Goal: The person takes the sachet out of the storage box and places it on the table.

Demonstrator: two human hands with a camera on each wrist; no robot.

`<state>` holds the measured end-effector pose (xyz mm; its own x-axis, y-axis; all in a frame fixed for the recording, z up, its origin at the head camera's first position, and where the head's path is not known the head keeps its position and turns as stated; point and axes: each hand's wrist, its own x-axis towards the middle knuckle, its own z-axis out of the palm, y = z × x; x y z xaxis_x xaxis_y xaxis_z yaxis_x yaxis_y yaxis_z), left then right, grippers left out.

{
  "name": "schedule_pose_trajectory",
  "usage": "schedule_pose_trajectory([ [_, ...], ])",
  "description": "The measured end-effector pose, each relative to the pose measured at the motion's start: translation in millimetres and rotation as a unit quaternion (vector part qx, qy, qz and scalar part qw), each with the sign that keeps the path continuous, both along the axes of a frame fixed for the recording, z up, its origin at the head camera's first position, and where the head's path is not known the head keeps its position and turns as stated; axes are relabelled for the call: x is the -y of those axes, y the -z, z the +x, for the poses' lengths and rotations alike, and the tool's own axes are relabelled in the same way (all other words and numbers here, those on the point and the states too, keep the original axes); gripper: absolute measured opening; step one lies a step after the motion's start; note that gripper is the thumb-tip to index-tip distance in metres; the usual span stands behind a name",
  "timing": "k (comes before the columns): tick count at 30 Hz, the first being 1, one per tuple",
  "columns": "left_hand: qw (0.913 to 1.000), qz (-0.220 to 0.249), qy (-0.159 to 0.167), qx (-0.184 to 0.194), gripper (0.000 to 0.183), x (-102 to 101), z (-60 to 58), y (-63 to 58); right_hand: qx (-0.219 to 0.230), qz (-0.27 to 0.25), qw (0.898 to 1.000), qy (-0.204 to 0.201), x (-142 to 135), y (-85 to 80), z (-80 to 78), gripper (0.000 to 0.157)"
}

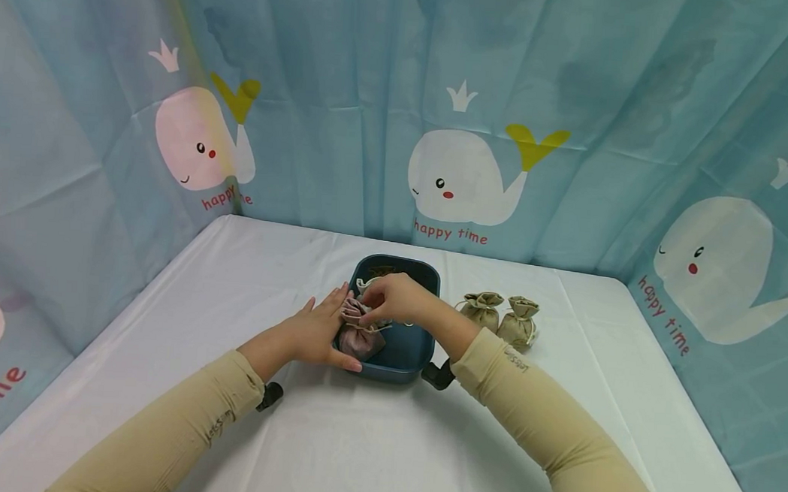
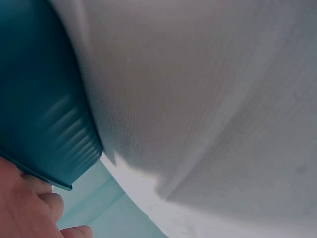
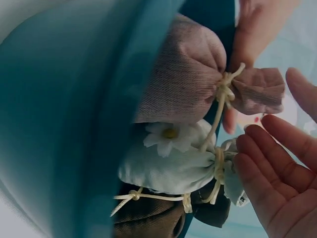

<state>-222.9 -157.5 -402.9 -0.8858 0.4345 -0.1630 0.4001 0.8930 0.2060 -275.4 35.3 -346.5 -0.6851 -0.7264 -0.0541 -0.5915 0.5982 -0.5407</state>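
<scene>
A dark blue bin [image 1: 389, 374] stands on the white table. My left hand [image 1: 314, 335] lies along its left rim, fingers extended. Inside at the left is a dusty-pink drawstring pouch [image 1: 361, 345], its gathered top upward. My right hand [image 1: 404, 301] reaches over the bin to that top. In the right wrist view, the right hand's fingers [image 3: 267, 173] are loosely spread, with the pink pouch's top between thumb and fingers, not pinched. Beside it sit a pale green pouch [image 3: 168, 166] with a white flower and a dark brown pouch [image 3: 148, 218].
Two tan drawstring pouches [image 1: 482, 309] stand on the table right of the bin, close together. Black wrist-camera mounts [image 1: 438, 375] show under both wrists. A blue curtain [image 1: 346, 138] with whale prints hangs behind the white tablecloth [image 1: 250, 267] and along its sides.
</scene>
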Motion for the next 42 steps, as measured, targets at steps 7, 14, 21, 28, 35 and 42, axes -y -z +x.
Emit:
schedule_pose_trajectory([
  [7,1.0,0.001,0.003,-0.003,0.128,0.1,0.5,-0.5,-0.015,0.021,1.0,-0.008,3.6,-0.8,-1.8,0.016],
  [14,1.0,-0.002,0.003,-0.002,0.126,-0.6,0.9,-2.0,-0.026,0.033,0.999,0.001,5.4,1.0,-3.3,0.01],
  [21,1.0,-0.006,0.001,0.005,0.127,-1.1,0.4,-1.6,-0.022,0.022,0.999,0.016,4.7,3.0,-2.2,0.006],
  [28,1.0,-0.008,0.001,0.006,0.129,-1.6,-0.1,-1.4,-0.041,0.013,0.999,0.015,2.2,0.7,-1.4,0.009],
  [35,0.9999,-0.011,0.005,0.003,0.131,-0.6,-0.9,-1.2,-0.055,0.013,0.998,0.017,-1.0,-5.7,2.6,0.009],
  [42,0.9999,-0.014,0.009,-0.001,0.131,-0.3,-0.6,-2.4,-0.058,0.01,0.998,0.024,-5.7,-10.6,6.0,0.01],
])
